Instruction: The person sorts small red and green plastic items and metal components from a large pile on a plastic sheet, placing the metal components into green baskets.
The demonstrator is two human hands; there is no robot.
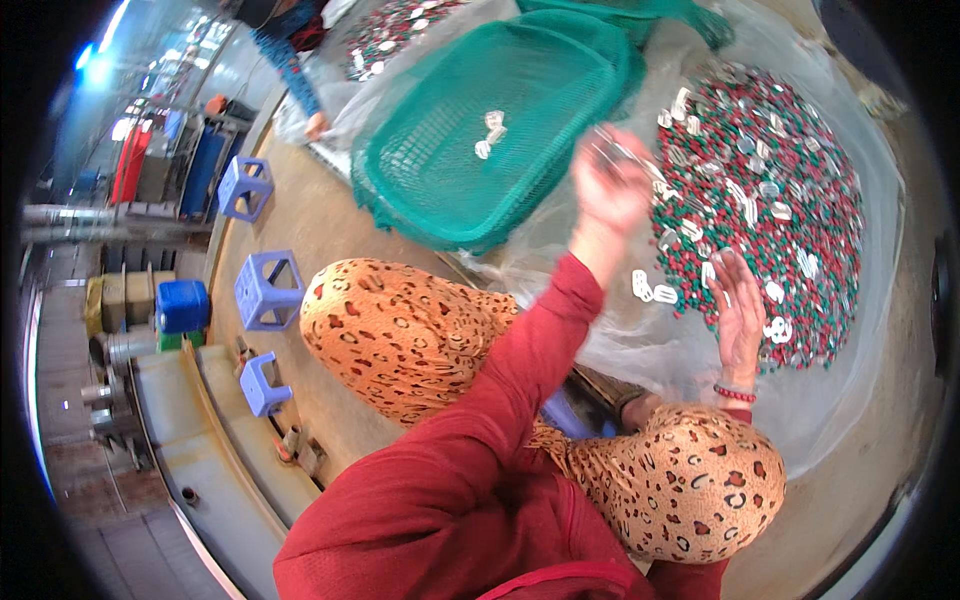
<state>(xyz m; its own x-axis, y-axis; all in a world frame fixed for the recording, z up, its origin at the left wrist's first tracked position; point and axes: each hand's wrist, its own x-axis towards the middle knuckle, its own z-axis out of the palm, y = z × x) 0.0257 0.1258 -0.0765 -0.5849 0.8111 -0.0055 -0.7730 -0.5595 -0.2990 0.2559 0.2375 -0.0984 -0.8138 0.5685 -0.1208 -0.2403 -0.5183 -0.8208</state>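
A wide pile of small dark red and green pieces (790,240) lies on a clear plastic sheet (885,250), with clear and white slotted plastic pieces (742,200) mixed in. My left hand (612,185) is raised between the pile and a green mesh basket (385,160). Its fingers curl round something glinting that I cannot make out, and they are partly blurred. My right hand (738,310), a red bead bracelet at its wrist, rests at the pile's near left edge with fingers stretched out and darkened tips. A few white pieces (491,135) lie in the basket.
Another person's hand (317,126) touches plastic sheeting at the far left, near a second pile (385,40). Blue plastic stools (268,290) stand on the floor to the left. A metal tank (190,430) and a blue container (182,306) are beyond them. My patterned knees flank the near side.
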